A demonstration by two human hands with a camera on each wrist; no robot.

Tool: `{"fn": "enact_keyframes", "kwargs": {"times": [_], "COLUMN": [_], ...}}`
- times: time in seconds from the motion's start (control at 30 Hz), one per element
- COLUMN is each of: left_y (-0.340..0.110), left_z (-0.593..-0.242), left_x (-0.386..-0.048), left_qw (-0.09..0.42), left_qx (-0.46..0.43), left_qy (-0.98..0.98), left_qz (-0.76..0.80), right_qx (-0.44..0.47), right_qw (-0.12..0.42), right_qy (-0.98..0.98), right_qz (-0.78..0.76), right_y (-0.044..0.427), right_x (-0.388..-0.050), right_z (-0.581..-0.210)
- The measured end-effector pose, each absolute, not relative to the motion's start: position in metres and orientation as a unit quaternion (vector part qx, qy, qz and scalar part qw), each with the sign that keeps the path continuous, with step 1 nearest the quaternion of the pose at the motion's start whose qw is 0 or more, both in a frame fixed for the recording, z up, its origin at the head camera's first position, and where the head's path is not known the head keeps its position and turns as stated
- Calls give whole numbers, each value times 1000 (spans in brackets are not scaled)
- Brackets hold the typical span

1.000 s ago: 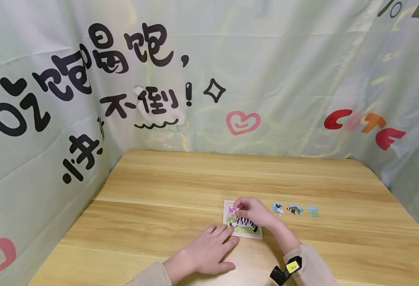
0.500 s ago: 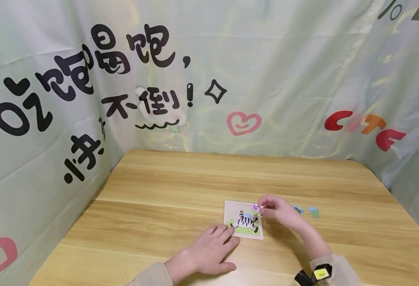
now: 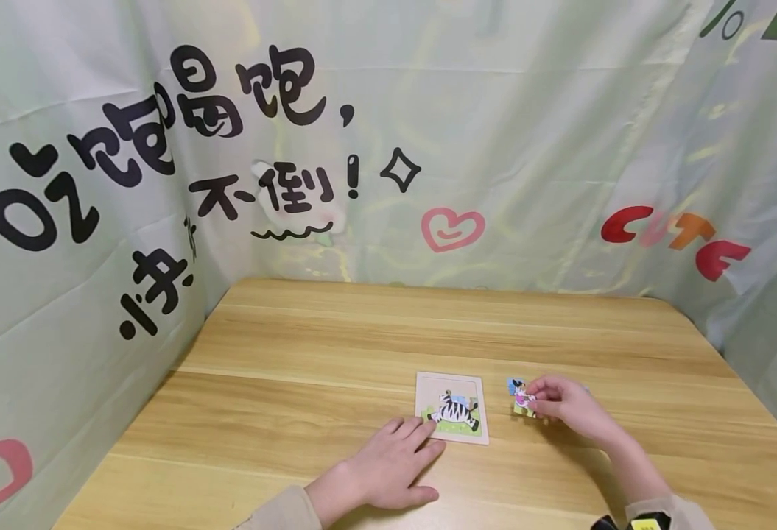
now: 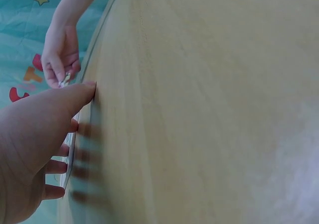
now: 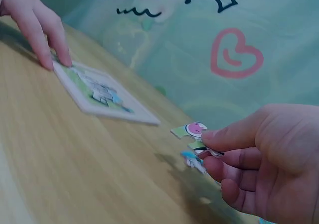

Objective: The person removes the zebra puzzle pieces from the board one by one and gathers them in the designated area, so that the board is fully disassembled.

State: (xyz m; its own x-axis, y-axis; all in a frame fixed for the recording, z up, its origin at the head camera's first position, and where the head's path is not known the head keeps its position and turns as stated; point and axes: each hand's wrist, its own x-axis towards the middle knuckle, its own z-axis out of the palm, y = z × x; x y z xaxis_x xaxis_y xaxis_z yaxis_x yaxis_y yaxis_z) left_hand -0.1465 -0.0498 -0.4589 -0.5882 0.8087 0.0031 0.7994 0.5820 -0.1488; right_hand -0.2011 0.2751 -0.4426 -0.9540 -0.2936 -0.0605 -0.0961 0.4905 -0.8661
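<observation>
My right hand pinches a jigsaw piece with a pink round shape and green on it, between thumb and fingers. It is held just above the table, right of the puzzle board. Below and behind it lies a blue-edged piece with black and white on it. On the board, a zebra picture fills the lower part, while the upper part is bare. My left hand lies with fingers extended, their tips on the board's lower left edge.
The wooden table stretches out around the board. A printed curtain hangs along its back and sides. Other pieces to the right are mostly hidden by my right hand; only a sliver of blue shows.
The right hand has carried the pink-marked jigsaw piece from over the board's upper left, rightward to beside the loose pieces. The left hand has stayed in place at the board.
</observation>
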Motion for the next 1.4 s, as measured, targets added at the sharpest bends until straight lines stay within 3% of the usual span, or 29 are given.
{"fn": "enact_keyframes", "kwargs": {"times": [0.4, 0.73, 1.0, 1.4], "left_y": [-50, -49, -49, -50], "left_z": [-460, -459, -459, -458], "left_x": [-146, -146, -147, -146], "left_qw": [39, 30, 34, 39], "left_qx": [-453, -450, -452, -456], "left_qy": [-888, -890, -889, -887], "left_qz": [61, 63, 66, 59], "right_qx": [-128, -144, -129, -163], "right_qw": [103, 30, 9, 41], "right_qy": [871, 921, 936, 929], "right_qz": [-463, -362, -326, -329], "right_y": [290, 278, 269, 273], "right_x": [-195, -194, -193, -195], "right_z": [-450, -452, -452, -452]}}
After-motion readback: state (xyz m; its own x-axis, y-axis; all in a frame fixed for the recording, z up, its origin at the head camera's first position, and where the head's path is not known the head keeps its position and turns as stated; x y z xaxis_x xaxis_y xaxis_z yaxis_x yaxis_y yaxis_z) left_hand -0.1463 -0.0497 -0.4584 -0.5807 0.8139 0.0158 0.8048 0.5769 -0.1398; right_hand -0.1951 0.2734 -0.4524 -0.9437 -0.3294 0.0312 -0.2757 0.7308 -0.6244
